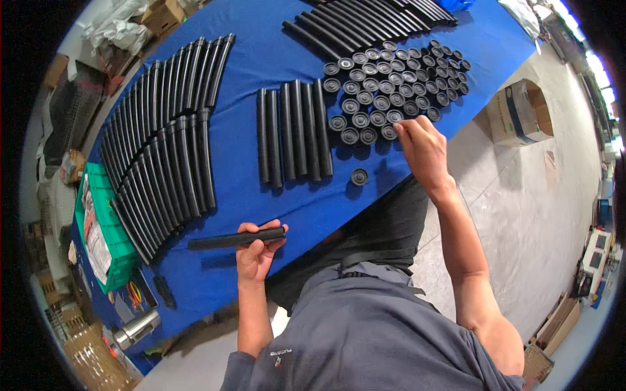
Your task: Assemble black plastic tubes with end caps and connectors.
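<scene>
My left hand is closed around a black tube, held nearly level above the near part of the table. The tube's right end sticks out just past my fingers. My right hand reaches to the near edge of a spread of round black caps, thumb and fingertips pinched together beside a cap. Whether a cap is between those fingertips is hidden. One single cap lies apart from the others, nearer to me. Several black tubes lie side by side left of the caps.
The table has a blue cloth. Two rows of capped black tubes fan out at left; more tubes lie at the far side. A green crate, pliers and a metal cylinder sit at left. A cardboard box stands on the floor.
</scene>
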A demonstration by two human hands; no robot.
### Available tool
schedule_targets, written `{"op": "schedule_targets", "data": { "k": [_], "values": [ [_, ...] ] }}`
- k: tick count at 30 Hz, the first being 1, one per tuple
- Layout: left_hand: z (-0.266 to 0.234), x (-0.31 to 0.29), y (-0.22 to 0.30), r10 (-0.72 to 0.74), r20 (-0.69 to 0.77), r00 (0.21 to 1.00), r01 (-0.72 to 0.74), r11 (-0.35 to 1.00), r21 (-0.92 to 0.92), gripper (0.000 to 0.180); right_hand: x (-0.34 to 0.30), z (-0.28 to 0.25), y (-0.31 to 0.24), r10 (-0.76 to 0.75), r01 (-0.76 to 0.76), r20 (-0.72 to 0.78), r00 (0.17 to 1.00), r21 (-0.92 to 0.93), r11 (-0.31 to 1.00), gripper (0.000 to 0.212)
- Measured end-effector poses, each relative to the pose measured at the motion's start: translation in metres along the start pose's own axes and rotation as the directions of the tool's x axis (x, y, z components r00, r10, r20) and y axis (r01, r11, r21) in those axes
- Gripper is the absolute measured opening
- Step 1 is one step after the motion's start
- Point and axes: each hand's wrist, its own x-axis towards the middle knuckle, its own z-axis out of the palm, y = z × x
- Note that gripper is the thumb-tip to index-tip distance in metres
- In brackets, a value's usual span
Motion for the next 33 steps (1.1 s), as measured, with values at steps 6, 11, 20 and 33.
{"op": "schedule_targets", "data": {
  "k": [6, 11, 20, 33],
  "values": [
    [-0.002, 0.003, 0.003, -0.011, -0.015, 1.000, 0.011, 1.000, -0.011, 0.035, -0.035, -0.005, -0.050, -0.047, -0.008, 0.379, 0.924, 0.142, 0.990, 0.057],
    [0.006, -0.001, 0.002, 0.019, -0.057, 0.998, -0.018, 1.000, 0.024, 0.032, -0.045, 0.023, -0.055, -0.125, 0.070, 0.428, 0.895, 0.142, 0.987, 0.038],
    [0.033, -0.004, -0.004, 0.113, -0.163, 0.980, -0.134, 0.983, -0.125, 0.032, -0.080, 0.025, -0.116, -0.065, -0.736, 0.758, 0.649, 0.647, 0.200, 0.040],
    [0.042, 0.000, -0.017, 0.114, -0.210, 0.971, -0.102, 0.992, 0.069, 0.033, -0.090, 0.049, -0.139, -0.145, -0.754, 0.761, 0.632, 0.648, 0.107, 0.040]
  ]
}}
